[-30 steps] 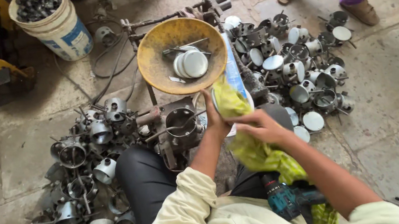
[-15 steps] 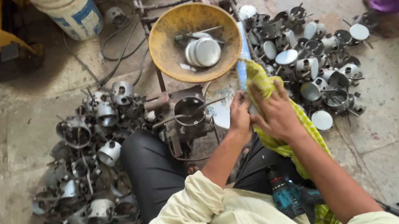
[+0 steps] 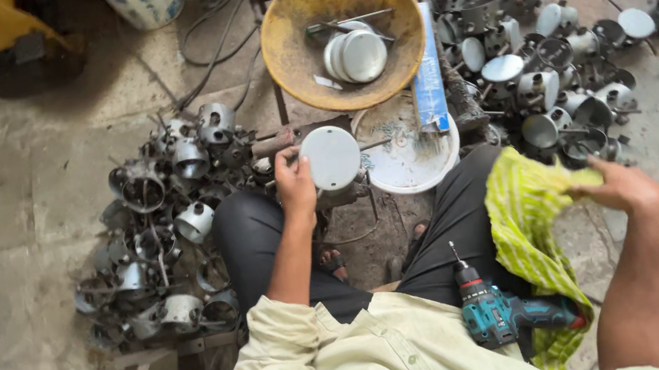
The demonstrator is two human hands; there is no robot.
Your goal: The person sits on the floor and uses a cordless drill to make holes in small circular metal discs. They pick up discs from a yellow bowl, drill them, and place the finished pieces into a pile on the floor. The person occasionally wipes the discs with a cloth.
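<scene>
Far left on the concrete floor (image 3: 4,256): a heap of grey metal cup-shaped parts (image 3: 163,225), tangled and overlapping, just beside the person's left knee.

Centre-left: left hand (image 3: 295,183), fingers closed on the edge of a round white metal disc (image 3: 332,157), held face-up above the lap, in front of a clamp fixture. Hand is clamped on the disc.

Centre, beyond the disc: a rusty yellow bowl (image 3: 302,51) holding a stack of similar discs and a thin rod. A blue-and-white flat packet (image 3: 427,81) leans against the bowl's right rim, over a white round lid (image 3: 412,160).

Lower centre: teal cordless drill (image 3: 502,315) lies on the right thigh.

Right: right hand (image 3: 622,187), fingers closed on a yellow-green checked cloth (image 3: 527,217) that drapes down over the thigh.

Far right: second heap of metal cups (image 3: 555,76).
</scene>
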